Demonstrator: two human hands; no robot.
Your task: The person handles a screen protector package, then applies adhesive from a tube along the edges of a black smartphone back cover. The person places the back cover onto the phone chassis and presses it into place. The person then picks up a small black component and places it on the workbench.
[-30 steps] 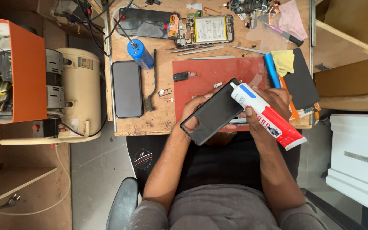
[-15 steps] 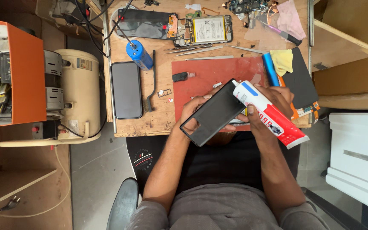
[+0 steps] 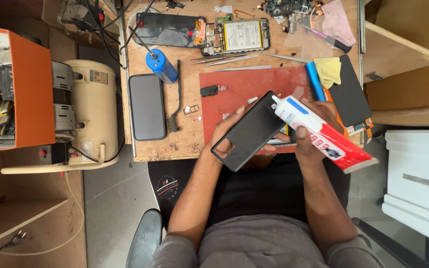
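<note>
Holding a black phone back cover (image 3: 250, 131) in the left hand (image 3: 228, 130), fingers clamped on its edges, tilted diagonally above the near edge of the tabletop (image 3: 194, 139). Gripping a white-and-red glue tube (image 3: 319, 133) in the right hand (image 3: 310, 141), fingers wrapped tight around its middle, nozzle touching the cover's top corner. Hovering all this over a red work mat (image 3: 244, 84).

Lying further back: an opened phone with its battery showing (image 3: 234, 35), just beside a dark screen panel (image 3: 167, 30). Sitting left of the mat: another black phone (image 3: 147, 106) lying flat, a blue cylinder (image 3: 161, 66) near it, a thin black brush (image 3: 175, 97) between them. Resting right of the mat: a yellow cloth (image 3: 328, 70) on a dark pad (image 3: 348, 92). Standing off the tabletop to the left: a cream-coloured machine (image 3: 93, 111) and an orange box (image 3: 28, 89).
</note>
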